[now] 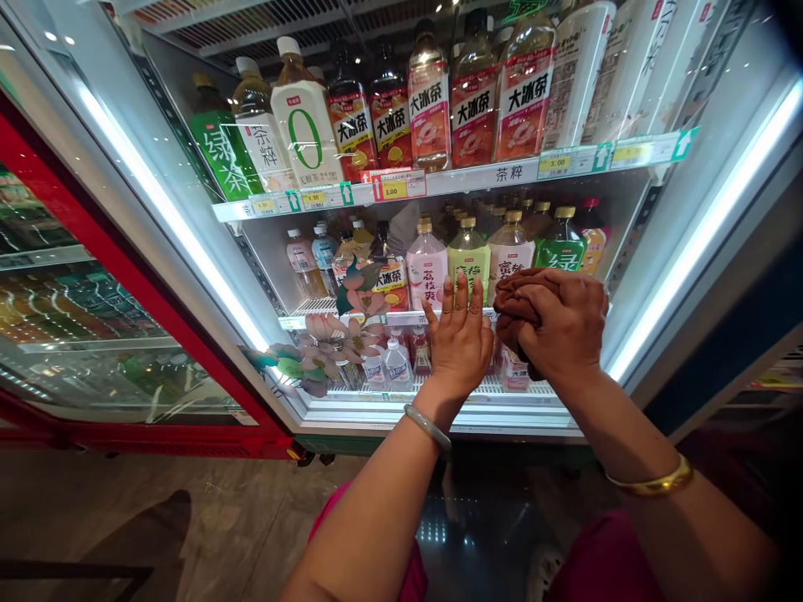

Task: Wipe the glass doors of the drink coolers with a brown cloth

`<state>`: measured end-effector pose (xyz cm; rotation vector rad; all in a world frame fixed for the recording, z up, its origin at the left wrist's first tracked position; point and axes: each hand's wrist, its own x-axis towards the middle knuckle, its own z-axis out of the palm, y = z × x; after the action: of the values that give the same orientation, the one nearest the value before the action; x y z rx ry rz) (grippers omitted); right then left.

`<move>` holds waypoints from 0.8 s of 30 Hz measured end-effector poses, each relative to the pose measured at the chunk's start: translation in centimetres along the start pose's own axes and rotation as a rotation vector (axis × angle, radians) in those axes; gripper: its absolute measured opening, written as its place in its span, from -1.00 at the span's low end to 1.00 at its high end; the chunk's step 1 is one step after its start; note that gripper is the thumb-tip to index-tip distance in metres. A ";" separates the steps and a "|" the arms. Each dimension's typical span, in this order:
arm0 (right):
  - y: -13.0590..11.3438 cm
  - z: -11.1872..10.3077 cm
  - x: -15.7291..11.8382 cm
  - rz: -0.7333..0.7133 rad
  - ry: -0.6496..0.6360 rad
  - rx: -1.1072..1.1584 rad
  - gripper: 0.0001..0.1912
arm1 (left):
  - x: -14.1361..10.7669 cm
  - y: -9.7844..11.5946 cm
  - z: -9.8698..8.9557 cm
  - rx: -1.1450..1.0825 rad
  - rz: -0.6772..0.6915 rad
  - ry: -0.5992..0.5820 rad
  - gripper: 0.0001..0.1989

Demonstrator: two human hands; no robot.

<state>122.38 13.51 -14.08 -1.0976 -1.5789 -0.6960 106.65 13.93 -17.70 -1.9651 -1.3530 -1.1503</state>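
Observation:
My left hand (460,339), with a pale bangle at the wrist, is held up with its fingers spread and nothing in it. It is in front of the fridge's glass, over the lower shelf of bottles. Beside it on the right, my right hand (561,322) grips a bunched brown cloth (515,305); a gold bracelet circles that wrist. Behind the hands stand a pink-labelled bottle (427,255), a light green one (469,251) and a dark green one (563,242). Whether either hand touches the glass is not clear.
Large tea bottles (428,100) line the upper shelf (464,177), which carries price tags. Flower decals (339,334) sit at the lower left of the glass. A red-framed fridge (156,309) stands at left. Below are the floor (251,518) and a shoe (543,573).

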 end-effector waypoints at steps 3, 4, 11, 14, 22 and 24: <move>-0.7 0.3 0.5 0.026 0.034 0.022 -0.79 | -0.1 -0.2 -0.2 -0.003 0.008 -0.003 -0.29; -1.0 0.4 0.6 0.018 0.034 0.029 -0.78 | -0.1 -0.3 -0.2 -0.004 0.011 -0.009 -0.29; -1.1 0.3 -0.5 -0.150 -0.057 0.029 -0.76 | -0.1 -0.4 -0.4 -0.012 0.006 -0.063 -0.20; -0.4 -0.2 -0.5 -0.145 -0.078 0.018 -0.79 | 0.0 -0.2 -0.4 -0.013 -0.003 -0.048 -0.23; 0.6 -0.4 1.6 0.094 0.112 0.088 -0.78 | 0.0 -0.1 -0.4 -0.001 0.007 -0.029 -0.33; 0.0 0.1 1.6 0.054 0.159 0.099 -0.75 | -0.1 -0.3 -0.4 0.001 0.015 -0.030 -0.33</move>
<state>122.27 14.09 -12.60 -0.9841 -1.4278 -0.6468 106.22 13.67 -17.54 -1.9959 -1.3512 -1.1176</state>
